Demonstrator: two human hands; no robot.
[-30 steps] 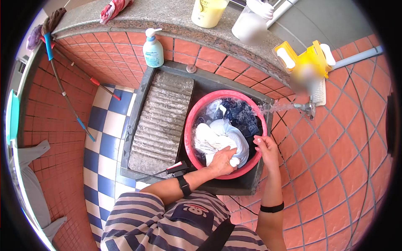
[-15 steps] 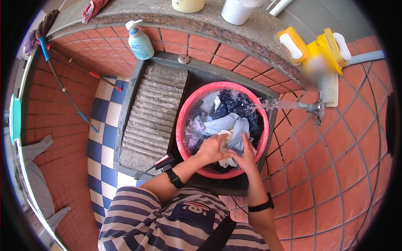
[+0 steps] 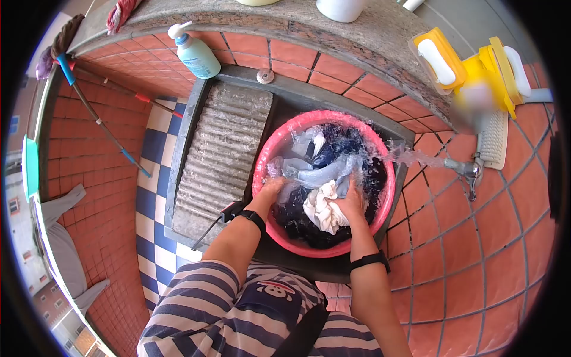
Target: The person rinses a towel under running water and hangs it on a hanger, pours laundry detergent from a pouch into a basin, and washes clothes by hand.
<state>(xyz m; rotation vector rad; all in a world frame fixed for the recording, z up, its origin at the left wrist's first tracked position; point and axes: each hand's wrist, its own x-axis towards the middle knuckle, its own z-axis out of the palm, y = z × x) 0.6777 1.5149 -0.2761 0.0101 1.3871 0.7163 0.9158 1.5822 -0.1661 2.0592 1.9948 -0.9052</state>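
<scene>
A red plastic basin (image 3: 385, 205) holds water and soaking clothes. At its left inner side is my left hand (image 3: 272, 189), by pale translucent-looking wet cloth; its fingertips are hidden in the water. My right hand (image 3: 352, 201) reaches into the right half, its fingers around the end of a light blue cloth (image 3: 324, 176) that stretches across the middle. Against that hand's thumb side lies a crumpled cream cloth (image 3: 326, 208), on top of dark clothes (image 3: 297, 225). White cloth (image 3: 306, 141) floats near the back.
Water runs from a metal tap (image 3: 470, 169) into the basin. A ribbed stone washboard (image 3: 223, 154) forms the sink's left part. Behind stand a blue pump bottle (image 3: 199, 56) and a white container (image 3: 342, 9); yellow-and-white brushes (image 3: 440, 59) sit at right.
My left hand has moved left, away from the cream cloth, to the basin's side. The cream cloth now lies more exposed, and the light blue cloth is spread lower in the water.
</scene>
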